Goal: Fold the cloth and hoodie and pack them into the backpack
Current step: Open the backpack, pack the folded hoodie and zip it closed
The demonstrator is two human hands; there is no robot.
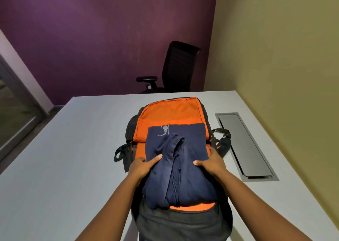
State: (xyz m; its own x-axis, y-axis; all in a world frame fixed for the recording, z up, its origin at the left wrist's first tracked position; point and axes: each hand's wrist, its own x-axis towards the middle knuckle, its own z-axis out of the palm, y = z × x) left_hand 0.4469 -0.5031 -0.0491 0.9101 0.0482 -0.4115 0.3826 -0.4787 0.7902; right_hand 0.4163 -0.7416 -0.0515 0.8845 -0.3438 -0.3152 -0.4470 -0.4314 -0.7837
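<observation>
The backpack [183,220] lies open on the grey table [64,167], its dark front nearest the person and its orange-lined flap thrown back toward 12 o'clock. On the open compartment sits the folded navy hoodie [176,160], hood and drawstrings on top, its far edge lying on the orange flap. The left hand [145,164] grips the hoodie's 9 o'clock side, thumb on top, other fingers hidden under the fabric. The right hand [212,161] grips the 3 o'clock side likewise, thumb pressed on the cloth. Black straps [222,140] spill out at both sides. At 3 o'clock a metal cable hatch [245,145] is set in the table. Beyond, at 12 o'clock, stands a black office chair [178,68].
</observation>
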